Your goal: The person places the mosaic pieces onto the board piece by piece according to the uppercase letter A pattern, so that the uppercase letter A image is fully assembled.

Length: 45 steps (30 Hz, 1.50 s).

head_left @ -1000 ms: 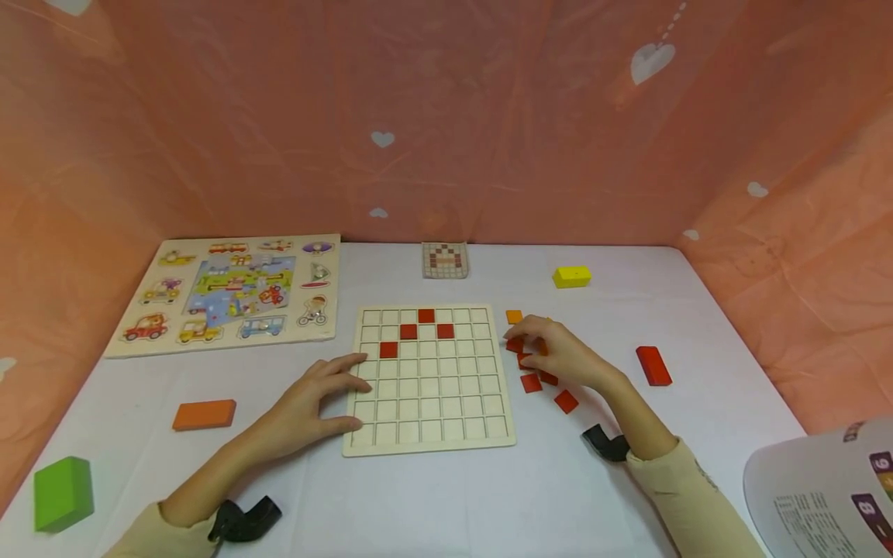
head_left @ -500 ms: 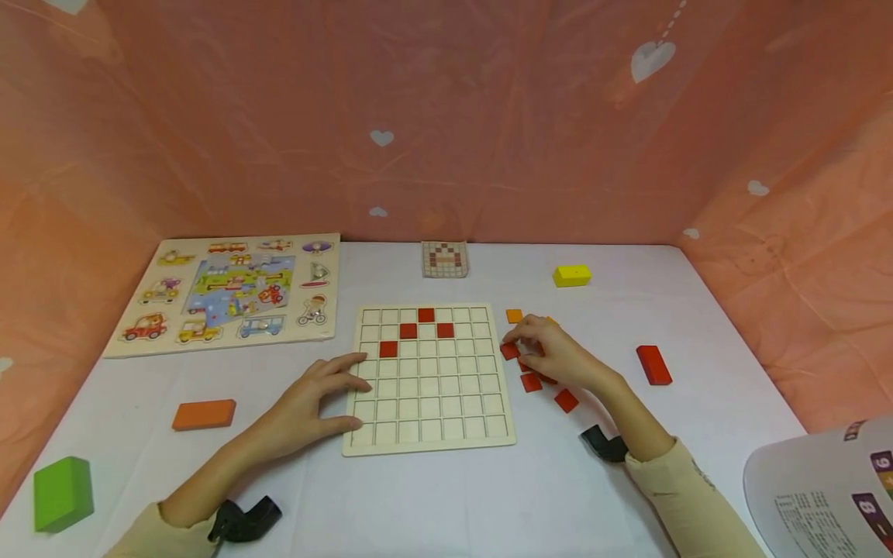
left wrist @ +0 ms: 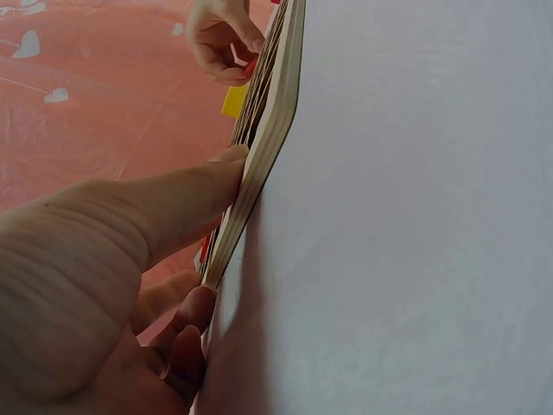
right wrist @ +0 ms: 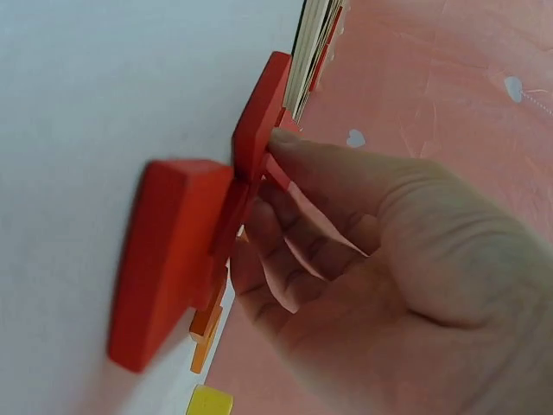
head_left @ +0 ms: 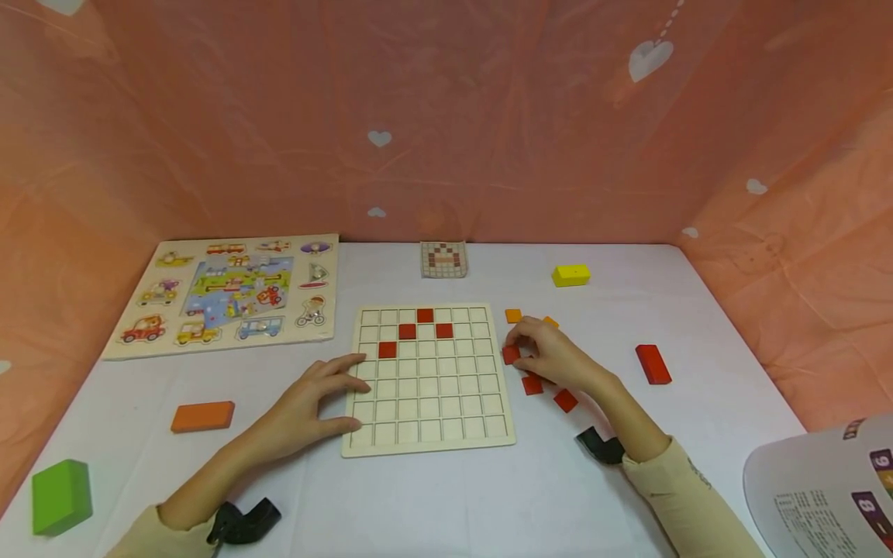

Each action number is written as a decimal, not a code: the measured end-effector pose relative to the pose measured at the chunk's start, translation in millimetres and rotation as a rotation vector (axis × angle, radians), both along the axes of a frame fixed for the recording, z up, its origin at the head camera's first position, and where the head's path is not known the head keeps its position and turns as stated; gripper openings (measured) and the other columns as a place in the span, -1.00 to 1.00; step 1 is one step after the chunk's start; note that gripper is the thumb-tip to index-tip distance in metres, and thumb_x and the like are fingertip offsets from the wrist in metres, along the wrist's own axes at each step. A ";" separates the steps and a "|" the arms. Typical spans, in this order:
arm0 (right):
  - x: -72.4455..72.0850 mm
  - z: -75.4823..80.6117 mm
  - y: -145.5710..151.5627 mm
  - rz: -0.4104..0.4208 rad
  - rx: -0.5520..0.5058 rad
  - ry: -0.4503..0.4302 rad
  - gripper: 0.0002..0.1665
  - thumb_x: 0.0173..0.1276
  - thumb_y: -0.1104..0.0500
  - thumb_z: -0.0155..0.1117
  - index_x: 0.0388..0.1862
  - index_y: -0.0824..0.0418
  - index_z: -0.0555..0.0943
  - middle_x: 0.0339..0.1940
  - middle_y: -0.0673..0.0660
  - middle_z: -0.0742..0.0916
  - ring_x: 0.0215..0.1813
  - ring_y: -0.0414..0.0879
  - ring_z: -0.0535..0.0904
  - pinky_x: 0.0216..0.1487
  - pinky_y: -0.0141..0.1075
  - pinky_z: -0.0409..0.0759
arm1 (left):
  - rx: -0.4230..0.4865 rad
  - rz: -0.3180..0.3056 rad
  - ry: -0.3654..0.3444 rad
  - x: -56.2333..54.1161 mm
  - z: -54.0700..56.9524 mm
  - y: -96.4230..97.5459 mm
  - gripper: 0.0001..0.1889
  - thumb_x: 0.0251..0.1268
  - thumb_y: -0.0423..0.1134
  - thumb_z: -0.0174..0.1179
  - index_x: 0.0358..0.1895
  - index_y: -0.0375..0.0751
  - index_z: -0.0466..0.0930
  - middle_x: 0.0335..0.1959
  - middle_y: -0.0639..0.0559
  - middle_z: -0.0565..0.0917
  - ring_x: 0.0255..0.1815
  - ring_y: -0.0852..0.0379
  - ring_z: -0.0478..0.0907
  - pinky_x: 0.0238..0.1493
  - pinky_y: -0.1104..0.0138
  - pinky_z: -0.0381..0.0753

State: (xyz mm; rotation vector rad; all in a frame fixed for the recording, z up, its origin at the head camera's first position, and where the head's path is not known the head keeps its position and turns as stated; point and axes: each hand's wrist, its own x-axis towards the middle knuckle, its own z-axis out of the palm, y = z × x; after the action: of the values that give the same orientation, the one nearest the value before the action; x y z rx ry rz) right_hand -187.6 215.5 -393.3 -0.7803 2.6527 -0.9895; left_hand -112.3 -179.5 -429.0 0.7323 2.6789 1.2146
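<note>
Grid board (head_left: 427, 377): four red tiles seated in the far rows, remaining cells unfilled. Fifth red tile (head_left: 511, 354) is pinched by the right hand (head_left: 551, 355) just right of the board; the board's left edge is steadied by the relaxed left hand (head_left: 307, 403). Loose tiles (head_left: 548, 391) are left on the table.

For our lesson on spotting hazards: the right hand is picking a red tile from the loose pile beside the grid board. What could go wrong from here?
1. The right hand pinches the red tile only by its edges, so it might slip.
2. The loose tiles lie under that wrist and could be swept aside.
3. The left hand only rests on the grid board at its edge, so a nudge may shift the board and the placed tiles.
</note>
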 end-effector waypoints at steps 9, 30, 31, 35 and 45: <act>-4.2 11.9 -5.3 0.015 -0.090 -0.002 -0.76 0.31 0.47 0.28 -0.05 0.35 0.64 -0.24 0.10 0.67 -0.24 -0.03 0.55 -0.21 -0.32 0.59 | -0.005 -0.005 0.011 0.4 0.6 -0.1 -0.58 0.04 -0.17 0.52 0.02 -0.02 0.68 0.48 -0.09 0.33 0.37 -0.15 0.29 0.26 -0.17 0.32; -19.2 22.7 -145.8 0.329 -0.101 -0.166 -0.76 0.30 0.52 0.24 -0.08 0.39 0.67 -0.25 0.16 0.69 -0.27 -0.15 0.51 -0.23 -0.44 0.54 | 0.002 -0.005 0.004 0.0 -0.6 -1.0 -0.61 0.09 -0.10 0.50 0.02 0.02 0.67 0.48 -0.07 0.33 0.40 -0.19 0.26 0.29 -0.23 0.28; -18.3 21.7 -148.9 0.333 -0.090 -0.165 -0.75 0.29 0.53 0.23 -0.09 0.38 0.67 -0.28 0.15 0.68 -0.27 -0.15 0.50 -0.24 -0.45 0.53 | 0.003 -0.005 0.003 -0.3 -0.8 -1.0 -0.60 0.09 -0.10 0.50 0.02 0.02 0.67 0.48 -0.07 0.33 0.40 -0.19 0.27 0.28 -0.22 0.29; -14.9 19.0 -155.1 0.335 -0.035 -0.180 -0.73 0.30 0.51 0.25 -0.05 0.34 0.67 -0.28 0.10 0.68 -0.32 -0.16 0.51 -0.26 -0.44 0.52 | 0.010 -0.008 0.006 -0.8 -1.6 -1.0 -0.59 0.07 -0.13 0.51 0.03 0.01 0.67 0.48 -0.08 0.32 0.41 -0.19 0.26 0.29 -0.22 0.29; -0.7 30.8 -145.6 0.287 0.150 0.129 -0.66 0.37 0.35 0.26 0.12 0.31 0.64 0.08 0.17 0.66 0.04 -0.04 0.57 0.05 -0.26 0.56 | 0.003 -0.007 0.010 0.2 -0.1 -0.8 -0.59 0.08 -0.11 0.50 0.03 -0.01 0.67 0.48 -0.10 0.33 0.40 -0.19 0.27 0.29 -0.21 0.29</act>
State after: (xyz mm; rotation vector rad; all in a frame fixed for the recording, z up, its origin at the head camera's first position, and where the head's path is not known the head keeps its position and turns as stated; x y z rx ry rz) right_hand -188.2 69.9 -362.5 -1.1824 2.5816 -0.6795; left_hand -112.1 -180.2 -429.1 0.7496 2.6810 1.2162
